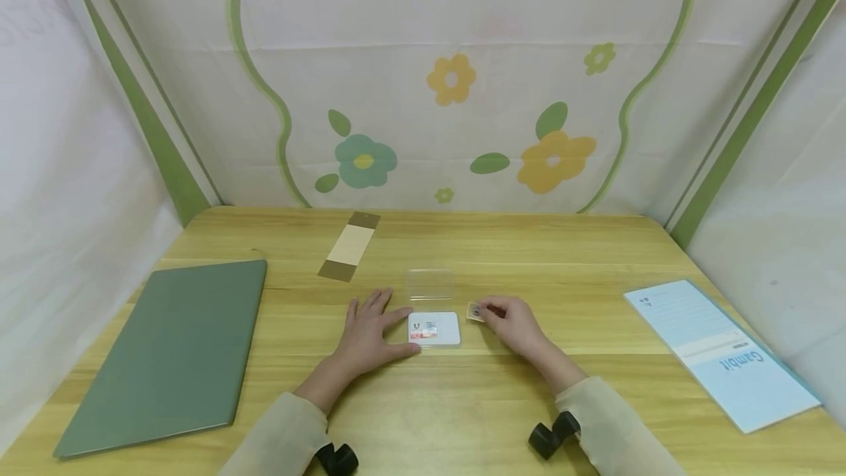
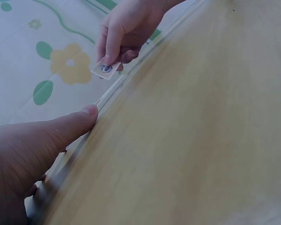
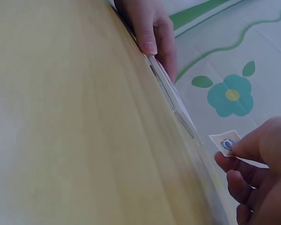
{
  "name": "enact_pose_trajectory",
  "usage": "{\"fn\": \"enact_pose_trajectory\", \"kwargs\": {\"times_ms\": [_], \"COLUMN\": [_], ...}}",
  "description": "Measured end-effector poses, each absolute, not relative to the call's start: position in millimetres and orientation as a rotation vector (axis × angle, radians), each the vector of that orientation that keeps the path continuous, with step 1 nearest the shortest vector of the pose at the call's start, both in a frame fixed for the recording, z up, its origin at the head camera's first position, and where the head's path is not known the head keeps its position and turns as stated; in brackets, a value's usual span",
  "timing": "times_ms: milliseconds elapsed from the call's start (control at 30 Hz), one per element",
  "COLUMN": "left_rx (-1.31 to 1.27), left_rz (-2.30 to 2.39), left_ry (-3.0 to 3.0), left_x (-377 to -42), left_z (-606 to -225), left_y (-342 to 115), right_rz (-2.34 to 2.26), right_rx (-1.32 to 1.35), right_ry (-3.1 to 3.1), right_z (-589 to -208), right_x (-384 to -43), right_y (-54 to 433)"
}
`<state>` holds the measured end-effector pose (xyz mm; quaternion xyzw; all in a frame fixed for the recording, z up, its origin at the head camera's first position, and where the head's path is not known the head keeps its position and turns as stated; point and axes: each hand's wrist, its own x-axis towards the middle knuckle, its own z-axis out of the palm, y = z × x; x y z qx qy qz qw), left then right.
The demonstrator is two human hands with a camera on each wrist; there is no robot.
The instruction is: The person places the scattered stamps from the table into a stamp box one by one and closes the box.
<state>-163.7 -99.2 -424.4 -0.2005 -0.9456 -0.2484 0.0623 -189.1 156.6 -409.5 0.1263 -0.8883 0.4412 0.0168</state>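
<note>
Near the middle of the tabletop [image 1: 423,402], a white card [image 1: 447,329] with a small printed label lies flat, its long sides running with the far edge. The left hand [image 1: 369,340] is spread, forefinger touching the card's far left corner and thumb touching its near left corner, with the other fingers reaching toward the far edge. Just beyond the card, on its far side, lies a clear plastic piece [image 1: 430,284].

Just right of the card, the right hand [image 1: 514,323] pinches a small sticker [image 1: 473,311] with a dark round picture between thumb and forefinger, the other fingers curled in.

Toward the far edge, left of centre, lies a brown and cream strip [image 1: 349,247], set aslant. Along the left edge is a green folder [image 1: 165,358]; by the right edge lies a pale blue notebook [image 1: 720,355] marked "Gambit". Flowered cloth [image 1: 396,79] hangs beyond the far edge.
</note>
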Motion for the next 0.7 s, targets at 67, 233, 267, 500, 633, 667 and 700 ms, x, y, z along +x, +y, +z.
{"fn": "enact_pose_trajectory", "kwargs": {"times_ms": [67,233,267,500,633,667,700], "left_rx": [-0.608,-0.605,-0.604,-0.596,-0.597,-0.598,-0.599], "left_rz": [-0.753,-0.749,-0.746,-0.736,-0.730,-0.731,-0.729], "left_ry": [-2.858,-2.862,-2.863,-2.873,-2.871,-2.869,-2.868], "left_x": [-163.5,-163.3,-163.4,-164.6,-164.8,-164.9,-164.9], "left_z": [-423.9,-423.1,-423.4,-424.3,-424.9,-425.0,-425.1], "left_y": [-99.0,-99.0,-99.0,-99.1,-99.1,-99.1,-99.1], "right_rz": [1.380,1.514,1.540,1.650,1.623,1.612,1.605], "right_rx": [0.431,0.515,0.523,0.497,0.475,0.471,0.467], "right_ry": [-2.754,-2.726,-2.720,-2.713,-2.729,-2.730,-2.731], "right_z": [-407.6,-403.4,-402.9,-404.3,-409.0,-410.5,-412.0], "right_x": [-189.8,-190.9,-191.0,-190.2,-188.6,-188.5,-188.3], "right_y": [154.3,145.9,144.1,132.7,129.1,128.6,128.1]}}
